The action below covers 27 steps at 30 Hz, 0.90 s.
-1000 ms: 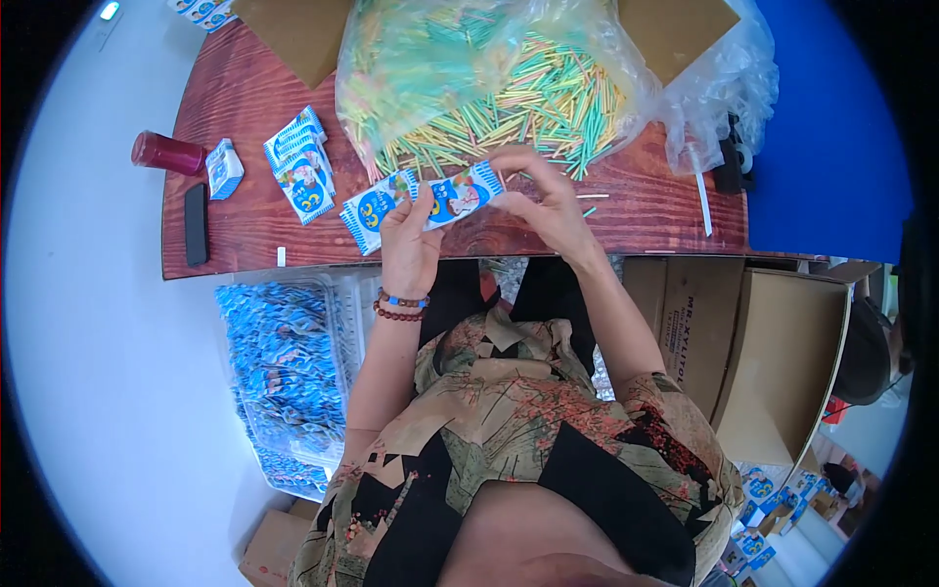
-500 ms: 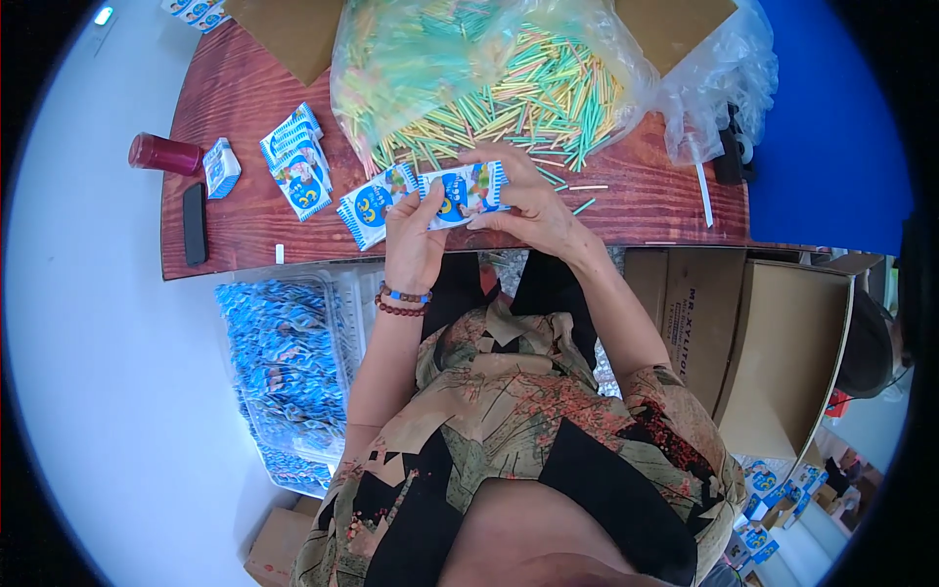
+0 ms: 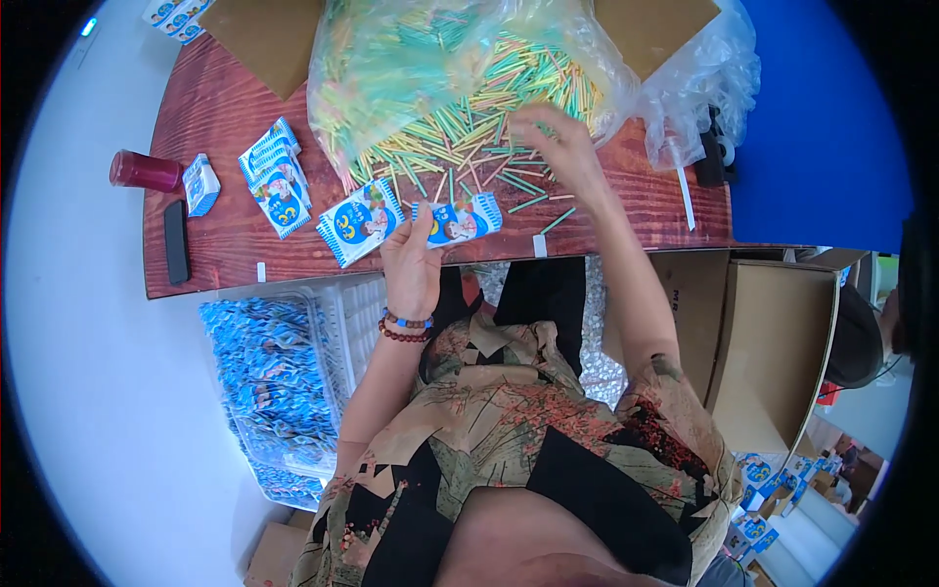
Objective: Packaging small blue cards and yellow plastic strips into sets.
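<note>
My left hand (image 3: 411, 269), with beaded bracelets at its wrist, grips a small blue-and-white printed packet (image 3: 468, 223) between thumb and fingers near the table's front edge. Just left of it, a similar packet or small stack of packets (image 3: 357, 223) lies touching or close to the fingers. My right hand (image 3: 565, 147) is empty, its fingers stretched and slightly bent over the near right side of a heap of thin pastel sticks (image 3: 469, 127) in yellow, green and pink. A clear plastic bag (image 3: 391, 68) covers part of that heap.
On the wooden table (image 3: 220, 235)'s left lie fanned packets (image 3: 277, 186), an upright small packet (image 3: 201, 186), a dark red jar (image 3: 147, 171) and a black oblong object (image 3: 176, 243). A tape dispenser (image 3: 714, 152) stands right. Below are a packet-filled tub (image 3: 264, 382) and an open carton (image 3: 773, 352).
My right hand has let go of the packet and moved up and right to the sticks. My left hand keeps the packet, slightly lower. The view has shifted a little.
</note>
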{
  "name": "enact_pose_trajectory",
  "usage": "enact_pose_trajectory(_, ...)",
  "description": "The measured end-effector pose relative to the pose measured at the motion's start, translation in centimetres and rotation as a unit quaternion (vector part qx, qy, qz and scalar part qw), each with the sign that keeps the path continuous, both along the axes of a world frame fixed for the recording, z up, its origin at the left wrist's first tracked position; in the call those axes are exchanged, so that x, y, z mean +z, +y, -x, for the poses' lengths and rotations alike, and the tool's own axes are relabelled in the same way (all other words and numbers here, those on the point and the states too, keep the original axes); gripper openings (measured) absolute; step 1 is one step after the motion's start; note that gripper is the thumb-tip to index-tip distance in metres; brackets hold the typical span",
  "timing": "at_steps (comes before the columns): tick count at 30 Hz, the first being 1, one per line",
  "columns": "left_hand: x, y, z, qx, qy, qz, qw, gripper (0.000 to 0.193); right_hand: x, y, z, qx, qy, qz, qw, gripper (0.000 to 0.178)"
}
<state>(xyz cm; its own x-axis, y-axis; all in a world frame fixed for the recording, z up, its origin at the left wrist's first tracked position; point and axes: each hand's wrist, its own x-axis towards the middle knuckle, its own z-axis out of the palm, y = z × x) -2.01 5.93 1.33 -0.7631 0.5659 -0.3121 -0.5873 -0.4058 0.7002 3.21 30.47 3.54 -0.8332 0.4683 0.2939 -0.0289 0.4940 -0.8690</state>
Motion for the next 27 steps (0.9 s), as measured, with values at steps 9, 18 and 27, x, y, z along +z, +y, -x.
enact_pose_trajectory(9,-0.8,-0.4,-0.4,0.011,-0.022,-0.001,1.0,0.018,-1.2,6.0,7.7,-0.032,-0.09,-0.545,0.833,0.028)
enact_pose_trajectory(18,-0.1,-0.1,-0.3,0.011,-0.069,-0.004,0.998,0.012,-2.6,7.6,8.7,0.016,-0.073,-0.578,0.813,0.024)
enact_pose_trajectory(27,-0.4,-0.5,-0.4,0.012,-0.066,-0.005,0.998,0.011,-2.4,7.2,8.4,0.045,-0.074,-0.483,0.871,0.026)
